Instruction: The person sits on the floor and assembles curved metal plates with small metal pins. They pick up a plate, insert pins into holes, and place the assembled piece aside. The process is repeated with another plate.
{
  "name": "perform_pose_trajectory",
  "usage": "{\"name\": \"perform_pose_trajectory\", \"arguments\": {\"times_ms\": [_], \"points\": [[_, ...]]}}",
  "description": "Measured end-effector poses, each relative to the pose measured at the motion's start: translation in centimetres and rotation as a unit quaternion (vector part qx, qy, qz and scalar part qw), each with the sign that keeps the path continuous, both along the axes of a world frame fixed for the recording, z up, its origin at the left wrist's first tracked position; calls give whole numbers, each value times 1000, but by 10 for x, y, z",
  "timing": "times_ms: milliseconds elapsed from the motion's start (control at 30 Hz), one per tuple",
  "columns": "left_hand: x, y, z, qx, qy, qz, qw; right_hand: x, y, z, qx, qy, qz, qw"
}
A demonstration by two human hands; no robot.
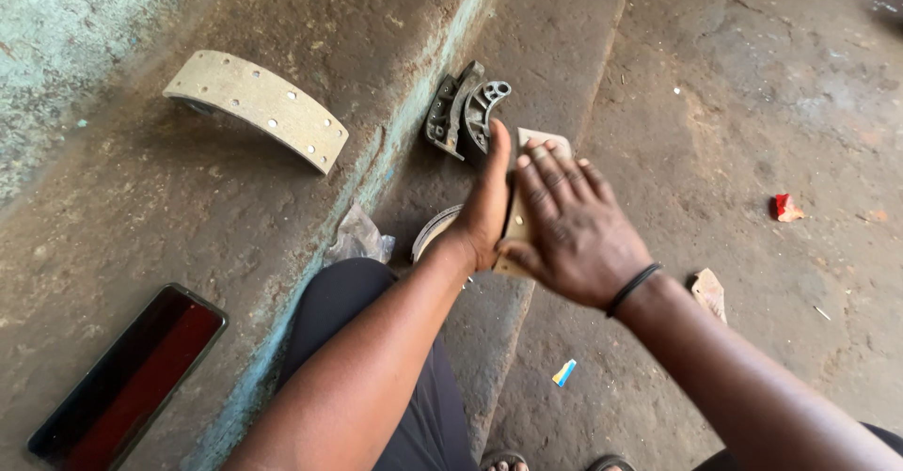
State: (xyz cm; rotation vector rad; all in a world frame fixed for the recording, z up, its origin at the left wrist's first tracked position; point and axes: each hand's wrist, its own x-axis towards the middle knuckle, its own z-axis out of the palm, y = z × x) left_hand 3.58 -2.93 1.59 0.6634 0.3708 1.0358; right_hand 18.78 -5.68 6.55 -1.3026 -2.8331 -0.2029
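At the far left a phone (pixel 127 377) lies flat on the raised concrete ledge (pixel 188 208), screen up, set well away from the hands where it cannot be knocked. Further up the same ledge a curved brake lining (pixel 259 106) rests on its two ends, arching upward, its pale face with the row of holes turned to the camera; it lies apart from the work, as if parked there.

Toward the middle, two metal brake shoes (pixel 463 109) lean on edge against each other on the lower step, just beyond the hands. A crumpled bit of clear plastic (pixel 359 238) sits at the foot of the ledge beside the person's knee.

The left hand (pixel 482 210) stands edge-on with its fingers pressed together and straight, backing the pale lining piece (pixel 538 140) from the left so that it stays upright. The right hand (pixel 569 231) lies flat across the piece's other face, fingers (pixel 555 178) slightly spread, pressing it against the left palm. The piece is thus sandwiched between both hands above the step, only its top corner and lower edge showing. A rounded metal rim (pixel 433 231) peeks out below the left wrist.

To the right, on the dirt floor (pixel 771 86), lie a blue and yellow scrap (pixel 563 372), a pale fragment (pixel 709 292) and a red scrap (pixel 785 208).
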Motion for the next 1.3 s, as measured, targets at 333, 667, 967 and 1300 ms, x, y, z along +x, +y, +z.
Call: {"name": "perform_pose_trajectory", "arguments": {"times_ms": [333,667,967,1300], "points": [[-18,27,-9,-114,-16,171,978,-21,-20,-5,-40,-26,66,997],[18,-4,-11,92,131,-21,987,19,21,44,-263,244,-226,906],[10,7,-15,-47,60,34,996,2,7,3,-65,54,-63,994],[-21,41,-52,-177,-68,188,964,-15,-23,-15,-1,26,74,997]]}}
